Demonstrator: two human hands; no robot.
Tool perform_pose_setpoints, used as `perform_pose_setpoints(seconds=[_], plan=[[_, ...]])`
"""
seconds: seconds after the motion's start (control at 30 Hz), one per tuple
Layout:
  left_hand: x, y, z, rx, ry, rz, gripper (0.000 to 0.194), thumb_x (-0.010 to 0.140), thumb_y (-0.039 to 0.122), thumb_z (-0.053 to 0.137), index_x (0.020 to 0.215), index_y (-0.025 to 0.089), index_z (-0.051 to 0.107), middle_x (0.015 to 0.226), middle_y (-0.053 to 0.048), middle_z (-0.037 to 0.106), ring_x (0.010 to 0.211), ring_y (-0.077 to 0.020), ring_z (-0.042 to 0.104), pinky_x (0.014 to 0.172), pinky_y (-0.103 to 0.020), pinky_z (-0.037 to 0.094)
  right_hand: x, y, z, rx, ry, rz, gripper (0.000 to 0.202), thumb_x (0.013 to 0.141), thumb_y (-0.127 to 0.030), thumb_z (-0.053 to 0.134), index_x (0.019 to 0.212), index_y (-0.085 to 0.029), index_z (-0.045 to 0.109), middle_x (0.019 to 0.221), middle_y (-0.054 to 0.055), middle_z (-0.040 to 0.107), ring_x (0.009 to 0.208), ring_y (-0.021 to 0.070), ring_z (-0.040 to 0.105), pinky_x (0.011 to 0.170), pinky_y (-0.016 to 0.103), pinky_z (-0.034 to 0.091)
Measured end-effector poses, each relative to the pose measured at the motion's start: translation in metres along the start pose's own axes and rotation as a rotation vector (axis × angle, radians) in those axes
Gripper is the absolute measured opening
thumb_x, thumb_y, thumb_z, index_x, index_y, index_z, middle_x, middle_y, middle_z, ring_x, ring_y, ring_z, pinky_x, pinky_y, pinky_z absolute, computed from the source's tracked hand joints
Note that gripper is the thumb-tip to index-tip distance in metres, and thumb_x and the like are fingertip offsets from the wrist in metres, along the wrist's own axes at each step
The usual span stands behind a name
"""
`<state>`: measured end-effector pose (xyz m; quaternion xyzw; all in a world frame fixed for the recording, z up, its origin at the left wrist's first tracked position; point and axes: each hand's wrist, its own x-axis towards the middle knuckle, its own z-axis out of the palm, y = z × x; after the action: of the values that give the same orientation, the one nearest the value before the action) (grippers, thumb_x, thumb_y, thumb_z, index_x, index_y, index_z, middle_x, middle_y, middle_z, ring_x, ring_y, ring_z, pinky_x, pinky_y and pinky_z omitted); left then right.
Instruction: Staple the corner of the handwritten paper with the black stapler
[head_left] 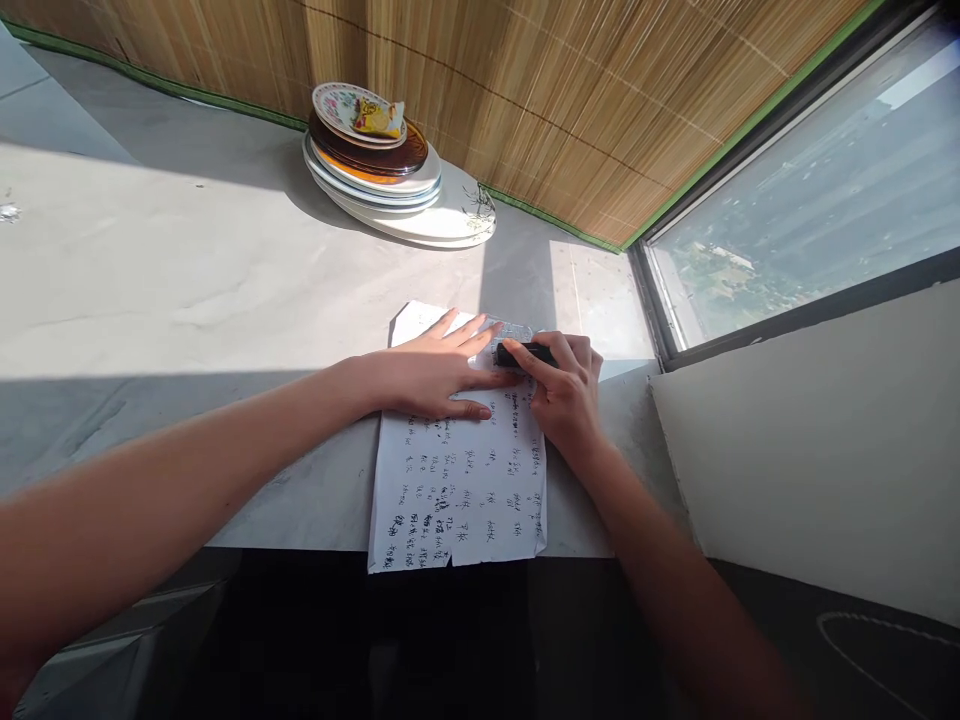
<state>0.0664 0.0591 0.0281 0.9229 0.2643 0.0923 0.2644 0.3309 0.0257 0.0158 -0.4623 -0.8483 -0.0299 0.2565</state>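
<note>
A sheet of white paper [465,480] covered in handwriting lies on the grey marbled counter, its lower edge hanging slightly past the front. My left hand [442,368] rests flat across its upper part, fingers spread, holding nothing. Just right of those fingertips, my right hand [566,385] is closed around a small black oblong object [517,353] at the paper's top right. The thumb lies along its near side, and the fingers hide much of it, so its kind cannot be made out. A grey printed or shaded patch [516,329] shows on the paper just beyond it.
Behind the paper stands a stack of plates [375,190], with a small yellow packet [379,118] on top. A bamboo blind [525,90] borders the back of the counter [187,270]. To the right are a window [810,190] and a white wall [817,430].
</note>
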Motion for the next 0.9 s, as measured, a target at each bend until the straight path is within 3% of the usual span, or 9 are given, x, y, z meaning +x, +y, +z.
perform_pose_setpoints(seconds=[0.2, 0.4, 0.5, 0.6, 0.73, 0.9], plan=[[-0.001, -0.002, 0.001, 0.054, 0.000, -0.009, 0.070, 0.100, 0.065, 0.065, 0.166, 0.048, 0.050, 0.182, -0.001, 0.036, 0.172, -0.0436, 0.007, 0.134, -0.074, 0.001, 0.003, 0.005, -0.003, 0.238, 0.175, 0.088, 0.058, 0.100, -0.006, 0.051, 0.138, -0.043, 0.076, 0.116, 0.005, 0.071, 0.107, 0.0276, 0.062, 0.095, 0.049, 0.052], [-0.003, -0.002, 0.000, 0.170, 0.018, -0.023, 0.070, 0.103, 0.070, 0.057, 0.169, 0.052, 0.042, 0.181, 0.000, 0.038, 0.172, -0.0411, 0.015, 0.136, -0.071, 0.005, 0.006, 0.021, -0.011, 0.228, 0.195, 0.177, 0.054, 0.093, -0.007, 0.053, 0.133, -0.034, 0.079, 0.113, 0.006, 0.074, 0.105, 0.0281, 0.065, 0.095, 0.049, 0.052], [-0.004, -0.003, -0.004, 0.236, 0.077, -0.059, 0.070, 0.105, 0.068, 0.057, 0.168, 0.038, 0.050, 0.177, -0.009, 0.044, 0.168, -0.0400, 0.029, 0.137, -0.067, 0.012, 0.007, 0.030, -0.009, 0.200, 0.224, 0.222, 0.055, 0.091, -0.008, 0.054, 0.132, -0.034, 0.078, 0.110, 0.006, 0.073, 0.104, 0.0288, 0.064, 0.097, 0.051, 0.052], [-0.006, -0.005, -0.009, 0.276, 0.108, -0.096, 0.058, 0.108, 0.059, 0.055, 0.157, 0.028, 0.063, 0.172, -0.013, 0.052, 0.160, -0.0383, 0.045, 0.134, -0.063, 0.026, 0.008, 0.037, -0.005, 0.186, 0.249, 0.260, 0.055, 0.091, -0.009, 0.053, 0.133, -0.034, 0.078, 0.108, 0.006, 0.072, 0.103, 0.0286, 0.064, 0.098, 0.053, 0.051], [-0.007, -0.008, -0.013, 0.317, 0.128, -0.092, 0.047, 0.107, 0.053, 0.061, 0.145, 0.029, 0.072, 0.169, -0.011, 0.056, 0.157, -0.0389, 0.048, 0.125, -0.062, 0.038, 0.009, 0.041, -0.003, 0.169, 0.255, 0.278, 0.055, 0.091, -0.010, 0.053, 0.134, -0.034, 0.078, 0.108, 0.007, 0.071, 0.103, 0.0289, 0.064, 0.096, 0.053, 0.052], [-0.006, -0.013, -0.012, 0.320, 0.167, -0.047, 0.040, 0.106, 0.051, 0.064, 0.137, 0.028, 0.075, 0.162, -0.010, 0.063, 0.151, -0.0361, 0.056, 0.125, -0.062, 0.038, 0.011, 0.045, -0.004, 0.196, 0.257, 0.253, 0.054, 0.092, -0.013, 0.056, 0.136, -0.034, 0.078, 0.108, 0.007, 0.072, 0.103, 0.0291, 0.064, 0.095, 0.051, 0.055]])
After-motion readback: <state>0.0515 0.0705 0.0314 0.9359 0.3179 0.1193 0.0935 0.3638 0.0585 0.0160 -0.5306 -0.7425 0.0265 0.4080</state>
